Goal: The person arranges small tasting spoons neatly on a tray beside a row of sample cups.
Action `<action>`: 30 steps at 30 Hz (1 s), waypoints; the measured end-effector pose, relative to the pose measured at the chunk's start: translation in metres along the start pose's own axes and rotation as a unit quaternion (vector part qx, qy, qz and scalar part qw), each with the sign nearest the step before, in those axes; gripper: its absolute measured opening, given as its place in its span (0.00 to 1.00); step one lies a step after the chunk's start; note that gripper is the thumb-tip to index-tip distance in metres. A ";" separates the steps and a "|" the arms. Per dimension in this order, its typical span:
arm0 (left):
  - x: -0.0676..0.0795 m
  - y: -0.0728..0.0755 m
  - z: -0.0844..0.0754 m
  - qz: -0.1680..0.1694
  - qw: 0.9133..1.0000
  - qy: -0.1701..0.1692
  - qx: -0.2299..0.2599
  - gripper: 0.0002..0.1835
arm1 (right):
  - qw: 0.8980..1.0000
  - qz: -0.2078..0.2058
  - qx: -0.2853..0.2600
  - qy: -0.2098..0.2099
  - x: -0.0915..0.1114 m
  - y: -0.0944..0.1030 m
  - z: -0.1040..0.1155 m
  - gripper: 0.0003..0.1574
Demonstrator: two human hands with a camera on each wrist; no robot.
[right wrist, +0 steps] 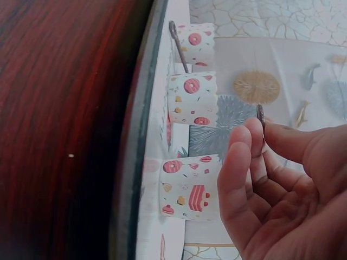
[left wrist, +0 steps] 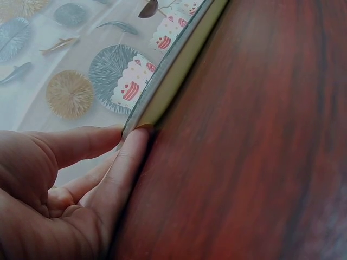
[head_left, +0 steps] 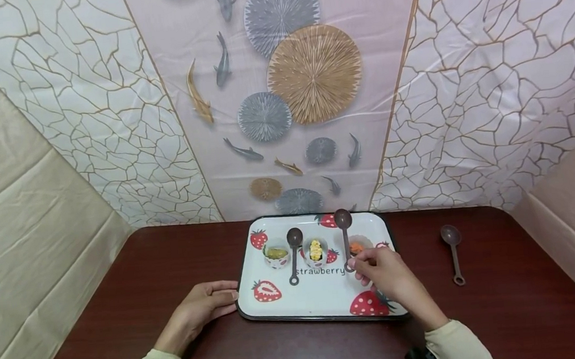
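A white tray with a dark rim and printed strawberries [head_left: 308, 302] lies on the table. My left hand [head_left: 201, 308] pinches its left edge between thumb and fingers. Above the tray, my right hand [head_left: 385, 271] holds a brown spoon [head_left: 345, 237] by the ring end of its handle, bowl pointing away from me. Three small patterned paper cups stand on the tray. The left cup [head_left: 277, 264] has something green inside, the middle cup [head_left: 309, 261] something yellow, and the right cup [head_left: 366, 240], partly behind my hand, something orange. Another brown spoon [head_left: 293, 261] lies between the left and middle cups.
A third brown spoon [head_left: 453, 250] lies on the dark red wooden table [head_left: 489, 310], right of the tray. Behind the table hangs a patterned cloth [head_left: 398, 152], close to the tray's far edge. Cream fabric panels [head_left: 29, 225] close in both sides.
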State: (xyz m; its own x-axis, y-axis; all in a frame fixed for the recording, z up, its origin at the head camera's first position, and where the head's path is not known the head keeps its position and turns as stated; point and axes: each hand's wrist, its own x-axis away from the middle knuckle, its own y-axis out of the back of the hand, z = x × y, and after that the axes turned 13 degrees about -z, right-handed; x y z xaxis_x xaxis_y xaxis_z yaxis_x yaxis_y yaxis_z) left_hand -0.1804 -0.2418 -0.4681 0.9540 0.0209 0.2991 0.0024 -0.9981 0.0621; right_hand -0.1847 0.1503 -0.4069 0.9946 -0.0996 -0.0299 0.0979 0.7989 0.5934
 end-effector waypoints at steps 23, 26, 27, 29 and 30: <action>-0.001 -0.001 0.002 -0.001 1.000 0.008 0.000 0.28 | 0.999 -0.017 -0.032 -0.003 -0.004 -0.023 -0.006 0.11; 0.000 -0.001 0.001 0.005 1.000 0.000 0.000 0.28 | 0.999 -0.018 -0.047 -0.012 -0.004 -0.026 -0.006 0.13; 0.000 -0.001 0.000 0.007 1.000 -0.004 0.000 0.28 | 0.998 -0.018 -0.051 -0.017 -0.004 -0.027 -0.006 0.13; 0.000 0.000 0.000 0.012 1.000 -0.008 -0.002 0.28 | 0.998 -0.018 -0.050 -0.019 -0.004 -0.028 -0.006 0.14; 0.001 0.001 -0.001 0.014 1.000 -0.010 -0.003 0.29 | 0.998 -0.019 -0.050 -0.018 -0.004 -0.029 -0.006 0.15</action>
State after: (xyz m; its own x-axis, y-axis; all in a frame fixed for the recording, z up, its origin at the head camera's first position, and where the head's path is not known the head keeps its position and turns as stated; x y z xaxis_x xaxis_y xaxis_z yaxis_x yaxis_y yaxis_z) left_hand -0.1801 -0.2424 -0.4673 0.9595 -0.0092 0.2817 -0.0271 -0.9978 0.0597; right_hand -0.1913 0.1310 -0.4289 0.9884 -0.1508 -0.0198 0.1397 0.8489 0.5097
